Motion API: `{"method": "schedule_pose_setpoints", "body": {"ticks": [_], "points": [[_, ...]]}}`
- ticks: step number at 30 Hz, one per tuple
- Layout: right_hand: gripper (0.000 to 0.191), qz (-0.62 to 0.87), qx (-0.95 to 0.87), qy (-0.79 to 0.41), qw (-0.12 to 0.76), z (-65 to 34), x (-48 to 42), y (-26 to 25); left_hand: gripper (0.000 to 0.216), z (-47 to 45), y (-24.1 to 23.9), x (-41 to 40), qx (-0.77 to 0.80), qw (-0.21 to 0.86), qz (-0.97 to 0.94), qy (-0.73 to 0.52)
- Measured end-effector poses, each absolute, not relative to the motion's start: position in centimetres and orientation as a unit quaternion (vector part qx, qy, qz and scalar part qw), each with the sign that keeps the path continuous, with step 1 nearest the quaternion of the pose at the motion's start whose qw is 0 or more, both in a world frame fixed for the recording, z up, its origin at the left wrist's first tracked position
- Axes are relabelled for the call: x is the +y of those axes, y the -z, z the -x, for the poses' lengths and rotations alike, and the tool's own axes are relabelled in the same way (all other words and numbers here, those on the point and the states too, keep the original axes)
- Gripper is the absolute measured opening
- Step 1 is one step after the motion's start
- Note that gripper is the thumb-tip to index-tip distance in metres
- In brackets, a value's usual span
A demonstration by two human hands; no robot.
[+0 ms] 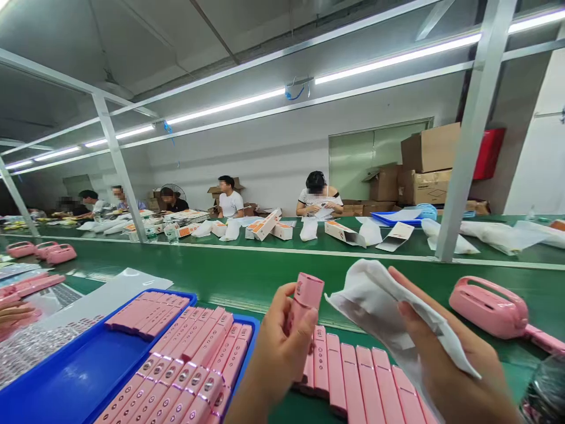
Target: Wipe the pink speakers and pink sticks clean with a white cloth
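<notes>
My left hand point(276, 353) is closed around a pink plastic handle point(309, 290), held upright with its top end showing above the fingers. To its right, my right hand point(463, 359) grips a crumpled white cloth point(375, 294) between thumb and fingers. The cloth and the handle are close but look apart. Below my hands, a row of similar pink handles point(353, 371) lies side by side on the green bench. More pink handles with round button marks point(176, 383) are stacked in a blue tray point(252, 330) at lower left.
Another blue tray point(66, 377) stands at far left, beside a person's hand point(17, 318). A pink appliance body point(489, 306) with a loop handle sits at right, near a clear jar point(545, 388). A metal post point(468, 135) rises behind. Across the bench, people sit behind white cartons point(344, 232).
</notes>
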State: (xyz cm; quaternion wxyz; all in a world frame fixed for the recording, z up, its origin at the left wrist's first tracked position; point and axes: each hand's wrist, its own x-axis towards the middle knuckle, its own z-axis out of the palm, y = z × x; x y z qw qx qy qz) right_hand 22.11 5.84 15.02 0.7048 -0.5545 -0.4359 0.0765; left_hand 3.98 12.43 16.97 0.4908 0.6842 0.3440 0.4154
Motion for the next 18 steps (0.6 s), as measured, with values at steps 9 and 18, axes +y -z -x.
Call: {"method": "schedule_pose_setpoints", "body": {"ticks": [9,18], "points": [[0.040,0.447,-0.648,0.047,0.615,-18.5,6.3,-15.0,0.067,-6.7,-16.7,9.6,0.160,0.610,-0.628,-0.456],[0.050,0.354,-0.844,0.186,0.357,-16.4,7.0,-13.4,0.091,-5.2,-17.0,11.6,0.142,0.785,-0.370,-0.476]]}}
